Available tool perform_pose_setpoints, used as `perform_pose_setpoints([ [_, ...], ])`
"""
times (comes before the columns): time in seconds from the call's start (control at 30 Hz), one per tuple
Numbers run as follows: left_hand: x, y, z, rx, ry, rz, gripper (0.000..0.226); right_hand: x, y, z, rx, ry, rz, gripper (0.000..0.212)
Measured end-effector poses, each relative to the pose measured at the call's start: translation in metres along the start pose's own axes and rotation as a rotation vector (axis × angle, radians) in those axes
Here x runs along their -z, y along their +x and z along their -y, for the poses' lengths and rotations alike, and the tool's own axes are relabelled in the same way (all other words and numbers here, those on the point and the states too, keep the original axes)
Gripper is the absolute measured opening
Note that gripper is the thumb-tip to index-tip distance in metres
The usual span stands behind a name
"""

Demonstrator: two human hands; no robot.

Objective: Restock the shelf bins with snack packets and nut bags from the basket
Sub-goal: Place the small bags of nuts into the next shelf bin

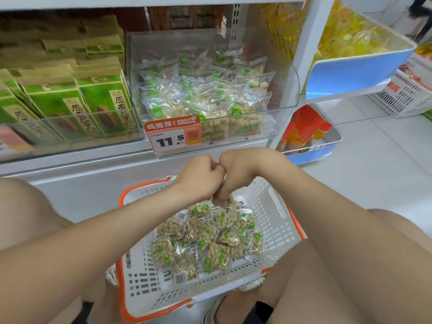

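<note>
A white basket with orange rim point(275, 220) stands on the floor between my knees and holds several clear nut packets point(210, 242) with green labels. My left hand point(198, 176) and my right hand point(236, 174) meet knuckle to knuckle over the basket's far end. The right hand's fingers curl down and pinch a nut packet point(230, 204) on top of the pile. My left hand's fingers are curled under, and what they hold is hidden. Straight ahead, a clear shelf bin point(280, 94) holds more of the same packets behind an orange price tag point(173, 133).
Green boxed snacks point(102, 99) fill the clear bin to the left. Blue-fronted bins point(350, 73) with yellow and orange bags sit on the right shelf unit. A white crate point(406, 94) stands on the tiled floor at far right.
</note>
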State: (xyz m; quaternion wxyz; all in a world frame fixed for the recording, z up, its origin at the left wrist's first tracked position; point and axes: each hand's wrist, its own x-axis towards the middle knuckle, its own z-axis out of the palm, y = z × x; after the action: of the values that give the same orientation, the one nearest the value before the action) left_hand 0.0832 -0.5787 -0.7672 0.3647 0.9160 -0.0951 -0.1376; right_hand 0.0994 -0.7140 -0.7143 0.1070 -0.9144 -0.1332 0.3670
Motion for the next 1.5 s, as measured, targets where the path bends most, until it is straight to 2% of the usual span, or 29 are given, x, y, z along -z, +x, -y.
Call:
perform_pose_setpoints([
  [0.17,0.02,0.006,-0.02,-0.043,-0.119,-0.325,0.041,0.013,-0.012,-0.007,0.152,0.361,-0.234,0.033],
  [0.23,0.032,0.003,-0.033,-0.118,-0.162,-0.363,0.042,0.016,-0.017,-0.011,0.219,0.422,-0.351,0.022],
  [0.37,0.05,-0.005,-0.052,-0.363,-0.096,-0.452,0.033,0.024,-0.03,-0.015,0.315,0.591,-0.421,0.006],
  [0.43,0.058,-0.002,-0.055,-0.399,-0.113,-0.529,0.024,0.029,-0.035,-0.016,0.32,0.705,-0.477,0.019],
  [0.5,0.065,0.004,-0.056,-0.421,-0.143,-0.619,0.025,0.034,-0.039,-0.015,0.314,0.851,-0.569,0.014],
  [0.53,0.068,0.007,-0.057,-0.43,-0.145,-0.652,0.024,0.036,-0.041,-0.015,0.294,0.93,-0.628,0.023],
  [0.6,0.072,0.014,-0.058,-0.421,-0.135,-0.654,0.023,0.038,-0.043,-0.014,0.219,1.05,-0.75,0.019],
  [0.73,0.07,0.029,-0.054,-0.357,-0.168,-0.482,0.039,0.037,-0.038,-0.014,0.237,1.206,-0.856,0.036],
  [0.83,0.072,0.031,-0.054,-0.426,-0.1,-0.481,0.041,0.038,-0.03,-0.019,0.227,1.133,-0.971,0.037],
  [0.93,0.077,0.03,-0.056,-0.568,0.037,-0.569,0.02,0.044,-0.027,-0.027,0.257,1.059,-1.286,0.03],
  [1.0,0.079,0.033,-0.053,-0.635,0.265,-0.613,0.011,0.052,-0.027,-0.034,0.277,1.066,-1.441,0.034],
  [1.07,0.079,0.04,-0.049,-0.653,0.488,-0.557,0.014,0.059,-0.028,-0.044,0.272,1.099,-1.528,0.039],
  [1.13,0.079,0.044,-0.048,-0.641,0.58,-0.414,0.025,0.067,-0.025,-0.056,0.254,1.055,-1.587,0.033],
  [1.23,0.078,0.046,-0.049,-0.61,0.658,-0.302,0.039,0.075,-0.018,-0.07,0.185,0.814,-1.638,0.029],
  [1.4,0.078,0.052,-0.056,-0.552,0.672,-0.253,0.059,0.086,-0.004,-0.081,0.104,0.383,-1.501,0.026],
  [1.5,0.076,0.057,-0.056,-0.518,0.744,-0.23,0.058,0.097,-0.006,-0.08,-0.079,0.056,-1.507,0.027],
])
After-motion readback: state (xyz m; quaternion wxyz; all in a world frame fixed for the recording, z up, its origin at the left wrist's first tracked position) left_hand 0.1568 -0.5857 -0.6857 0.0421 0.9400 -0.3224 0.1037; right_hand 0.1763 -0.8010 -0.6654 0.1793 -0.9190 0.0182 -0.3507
